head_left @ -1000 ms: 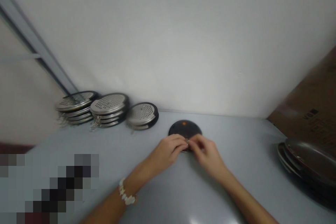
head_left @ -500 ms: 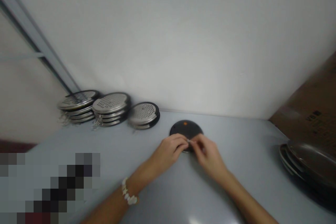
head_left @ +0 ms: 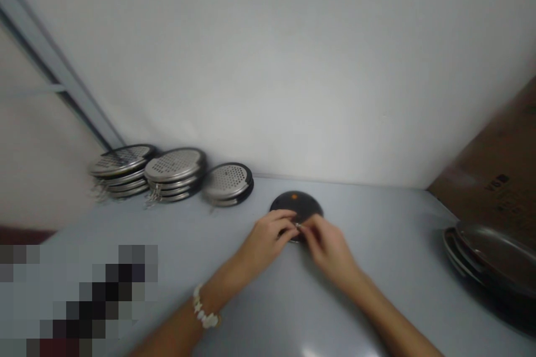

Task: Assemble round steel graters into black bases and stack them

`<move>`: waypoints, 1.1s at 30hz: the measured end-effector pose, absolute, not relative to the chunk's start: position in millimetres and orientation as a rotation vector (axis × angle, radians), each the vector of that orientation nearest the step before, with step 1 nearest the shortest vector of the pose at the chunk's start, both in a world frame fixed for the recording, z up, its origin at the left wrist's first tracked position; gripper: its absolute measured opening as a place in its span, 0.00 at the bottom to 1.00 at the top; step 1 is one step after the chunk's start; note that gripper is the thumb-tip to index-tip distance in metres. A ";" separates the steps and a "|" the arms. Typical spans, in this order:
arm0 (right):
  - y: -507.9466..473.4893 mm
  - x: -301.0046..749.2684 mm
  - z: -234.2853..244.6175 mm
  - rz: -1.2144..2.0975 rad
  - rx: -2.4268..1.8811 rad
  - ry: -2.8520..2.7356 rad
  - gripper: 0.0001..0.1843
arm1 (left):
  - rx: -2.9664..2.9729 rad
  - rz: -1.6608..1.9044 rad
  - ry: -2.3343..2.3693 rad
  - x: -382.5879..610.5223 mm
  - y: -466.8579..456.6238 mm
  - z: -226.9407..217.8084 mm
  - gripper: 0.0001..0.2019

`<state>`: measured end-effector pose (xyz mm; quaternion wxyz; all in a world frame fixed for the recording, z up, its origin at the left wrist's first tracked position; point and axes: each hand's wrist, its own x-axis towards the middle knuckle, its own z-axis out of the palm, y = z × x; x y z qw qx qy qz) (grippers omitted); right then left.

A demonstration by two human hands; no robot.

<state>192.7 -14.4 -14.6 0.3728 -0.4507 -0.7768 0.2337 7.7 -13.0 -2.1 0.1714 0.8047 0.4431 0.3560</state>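
A round black disc (head_left: 307, 202) with an orange spot near its far rim lies on the grey table. Over its near edge, my left hand (head_left: 270, 237) and my right hand (head_left: 329, 242) meet with pinched fingertips. Between them is a tiny shiny metal piece (head_left: 298, 226), too small and blurred to name. Both hands are closed at the fingertips, and they cover the near part of the disc. A white beaded bracelet (head_left: 201, 309) circles my left wrist.
Three stacks of round perforated metal discs with dark rims stand along the wall: far left (head_left: 125, 159), middle (head_left: 176, 164) and nearer (head_left: 229, 181). Thin chains hang from some. Dark oval pans (head_left: 494, 251) sit at right, before a brown cardboard box (head_left: 506, 162).
My left fingers have spread slightly, with the index lifted off the thumb. Both hands stay at the disc's near edge. The whole view has shifted a little.
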 end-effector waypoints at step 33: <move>-16.1 195.4 -12.2 0.690 -1.045 -1.990 0.09 | 2.279 0.930 1.298 5.2 -11.3 1.8 0.06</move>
